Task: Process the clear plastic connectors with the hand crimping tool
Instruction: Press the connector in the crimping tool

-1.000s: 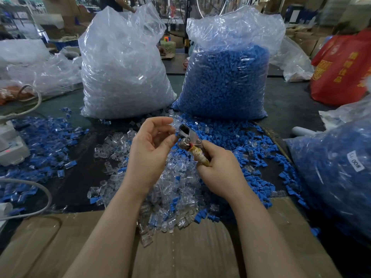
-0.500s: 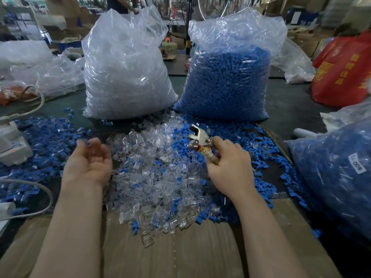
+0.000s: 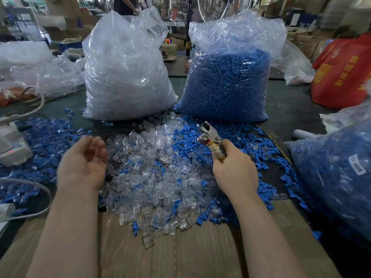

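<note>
Right hand [image 3: 234, 173] grips the hand crimping tool [image 3: 209, 137] by its yellowish handle, fingers curled round it; the metal head points up and away, raised above the heap. Whether the head holds a piece, cannot tell.

Left hand [image 3: 84, 163] hovers palm-up at the left edge of the heap, fingers loosely spread and slightly blurred, holding nothing.

Clear plastic connectors [image 3: 152, 177] lie in a loose pile on the tabletop [image 3: 291, 109] between the two hands, spilling forward onto a sheet of cardboard [image 3: 170, 257] at the near edge. Blue connectors [image 3: 241, 137] are mixed through the pile and scattered thickly to the right and to the far left.

Behind the pile stand two large plastic sacks, touching side by side: bag of clear parts [image 3: 124, 77] on the left, bag of blue parts [image 3: 226, 85] on the right. Another bag of blue pieces [image 3: 337, 177] with a white label sits at the right edge. Red bag [image 3: 345, 73] with yellow print farther back right.

At far left, a white device [image 3: 12, 149] with a small red light, and a grey cable [image 3: 34, 197] looping near it.
</note>
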`<state>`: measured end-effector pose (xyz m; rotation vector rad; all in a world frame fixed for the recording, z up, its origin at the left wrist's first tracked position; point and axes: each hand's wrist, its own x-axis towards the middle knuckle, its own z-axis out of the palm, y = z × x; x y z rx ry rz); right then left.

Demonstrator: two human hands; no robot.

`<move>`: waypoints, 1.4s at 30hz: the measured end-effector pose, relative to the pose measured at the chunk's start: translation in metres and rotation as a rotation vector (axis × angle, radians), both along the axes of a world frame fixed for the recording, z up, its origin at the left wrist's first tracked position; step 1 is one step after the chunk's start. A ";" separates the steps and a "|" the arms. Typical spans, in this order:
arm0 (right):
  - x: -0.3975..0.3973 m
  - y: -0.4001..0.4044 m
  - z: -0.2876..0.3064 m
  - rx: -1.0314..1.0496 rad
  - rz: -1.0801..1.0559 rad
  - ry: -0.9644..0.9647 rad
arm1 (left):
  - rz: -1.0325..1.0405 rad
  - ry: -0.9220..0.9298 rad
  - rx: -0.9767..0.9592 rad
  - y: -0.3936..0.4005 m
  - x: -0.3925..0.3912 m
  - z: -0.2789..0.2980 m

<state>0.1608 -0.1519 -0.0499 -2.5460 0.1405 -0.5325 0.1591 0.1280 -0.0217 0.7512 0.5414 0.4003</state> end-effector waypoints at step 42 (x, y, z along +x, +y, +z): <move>-0.005 0.014 0.012 0.516 0.409 0.005 | -0.630 -0.090 1.084 -0.102 -0.007 0.010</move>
